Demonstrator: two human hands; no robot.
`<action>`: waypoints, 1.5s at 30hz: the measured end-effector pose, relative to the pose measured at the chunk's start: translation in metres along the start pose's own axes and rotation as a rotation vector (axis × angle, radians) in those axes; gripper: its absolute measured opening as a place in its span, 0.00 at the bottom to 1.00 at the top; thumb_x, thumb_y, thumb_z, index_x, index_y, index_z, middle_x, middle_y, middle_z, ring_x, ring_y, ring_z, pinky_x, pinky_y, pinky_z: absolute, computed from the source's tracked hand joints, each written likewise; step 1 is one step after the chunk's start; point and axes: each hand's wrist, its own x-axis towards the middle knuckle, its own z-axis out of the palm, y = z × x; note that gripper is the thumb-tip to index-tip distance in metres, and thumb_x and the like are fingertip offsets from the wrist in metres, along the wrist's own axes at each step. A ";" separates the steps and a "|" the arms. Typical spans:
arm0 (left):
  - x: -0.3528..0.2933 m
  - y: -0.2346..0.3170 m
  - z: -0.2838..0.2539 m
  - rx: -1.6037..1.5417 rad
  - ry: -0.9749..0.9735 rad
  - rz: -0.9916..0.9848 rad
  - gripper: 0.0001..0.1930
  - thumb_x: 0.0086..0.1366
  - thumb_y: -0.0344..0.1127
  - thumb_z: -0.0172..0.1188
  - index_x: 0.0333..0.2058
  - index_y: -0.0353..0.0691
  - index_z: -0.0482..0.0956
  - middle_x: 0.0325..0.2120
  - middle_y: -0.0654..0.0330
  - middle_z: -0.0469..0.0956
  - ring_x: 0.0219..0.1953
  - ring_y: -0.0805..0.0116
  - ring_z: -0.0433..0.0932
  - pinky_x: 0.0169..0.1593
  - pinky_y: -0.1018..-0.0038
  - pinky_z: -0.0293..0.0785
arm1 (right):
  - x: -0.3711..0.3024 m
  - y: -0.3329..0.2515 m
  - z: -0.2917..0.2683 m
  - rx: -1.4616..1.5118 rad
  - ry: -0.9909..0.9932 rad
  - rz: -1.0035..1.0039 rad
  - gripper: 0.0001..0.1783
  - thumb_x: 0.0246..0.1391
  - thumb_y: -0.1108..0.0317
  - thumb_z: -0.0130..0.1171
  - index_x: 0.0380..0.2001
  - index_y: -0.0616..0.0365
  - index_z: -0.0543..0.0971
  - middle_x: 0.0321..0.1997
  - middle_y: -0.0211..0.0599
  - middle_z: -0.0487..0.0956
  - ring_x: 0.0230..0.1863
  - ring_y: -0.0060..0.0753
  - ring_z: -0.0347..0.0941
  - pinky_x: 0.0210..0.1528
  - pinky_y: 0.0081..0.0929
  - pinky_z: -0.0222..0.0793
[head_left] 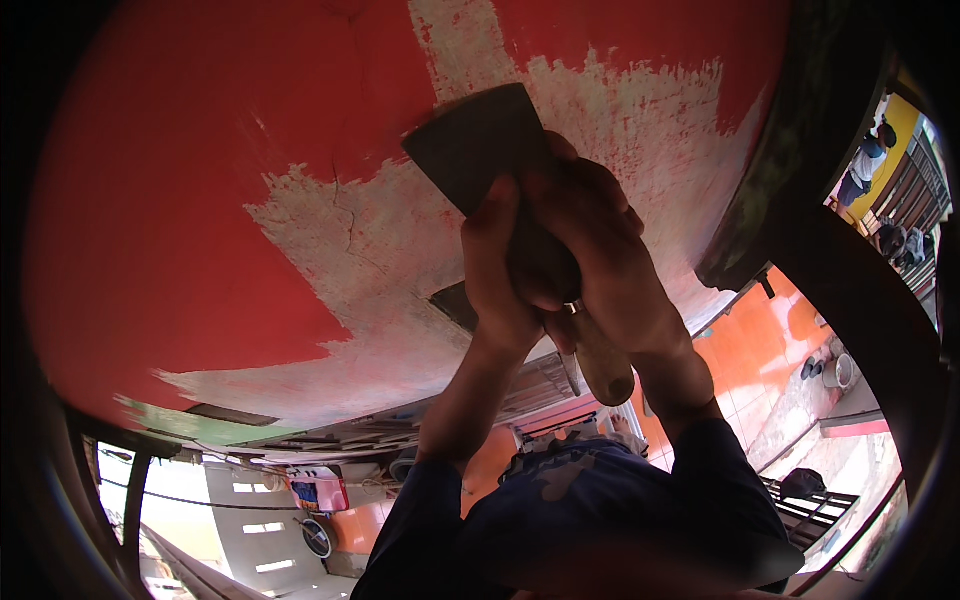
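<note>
A wide scraper [480, 140] is gripped by both hands against a red painted surface [180, 200]. The left hand [497, 270] and right hand [600, 260] are clamped around its wooden handle [603, 365], which runs down-right from the blade; bared pale patches [400, 230] surround the blade.

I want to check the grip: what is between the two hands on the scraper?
The scraper handle lies between them: left hand and right hand clasp it from both sides, with no gap showing in the head view. Its blade meets the wall.
</note>
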 end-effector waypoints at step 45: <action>0.002 -0.007 0.012 0.058 0.176 0.060 0.24 0.65 0.49 0.40 0.45 0.32 0.70 0.37 0.49 0.74 0.33 0.50 0.77 0.38 0.59 0.75 | 0.005 -0.003 -0.013 -0.346 -0.073 -0.216 0.20 0.55 0.70 0.56 0.52 0.59 0.74 0.54 0.51 0.70 0.58 0.51 0.66 0.58 0.44 0.67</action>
